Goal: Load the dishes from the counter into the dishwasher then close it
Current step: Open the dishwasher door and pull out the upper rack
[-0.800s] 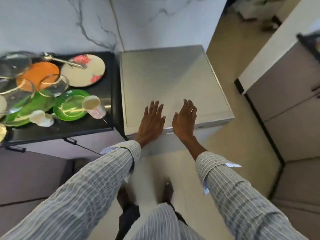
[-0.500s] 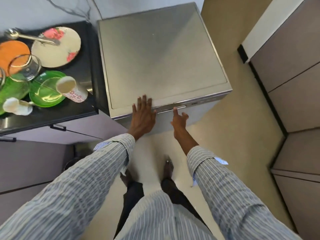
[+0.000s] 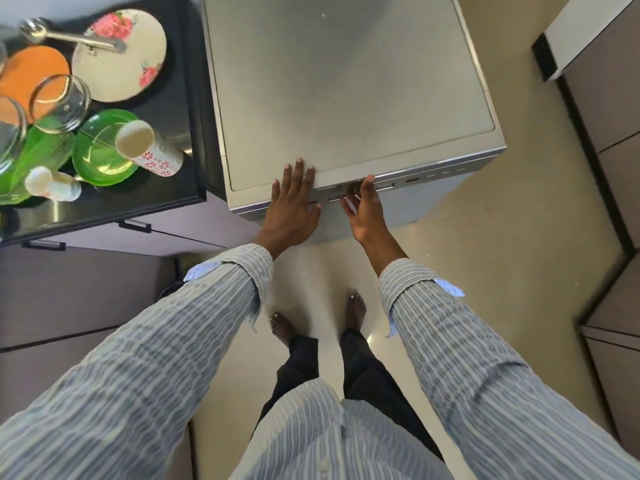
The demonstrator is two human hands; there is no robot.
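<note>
We judge the task barely begun: the dishes [image 3: 104, 147] all sit on the black surface [image 3: 180, 98] left of the closed dishwasher [image 3: 346, 91], our left hand [image 3: 292, 206] flat on its top edge, our right hand [image 3: 365, 209] reaching its front lip with fingers extended, gripping nothing.

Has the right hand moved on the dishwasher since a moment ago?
Yes. The right hand has slid off the dishwasher top, back toward the person, to its front edge, fingers at the control strip.
</note>
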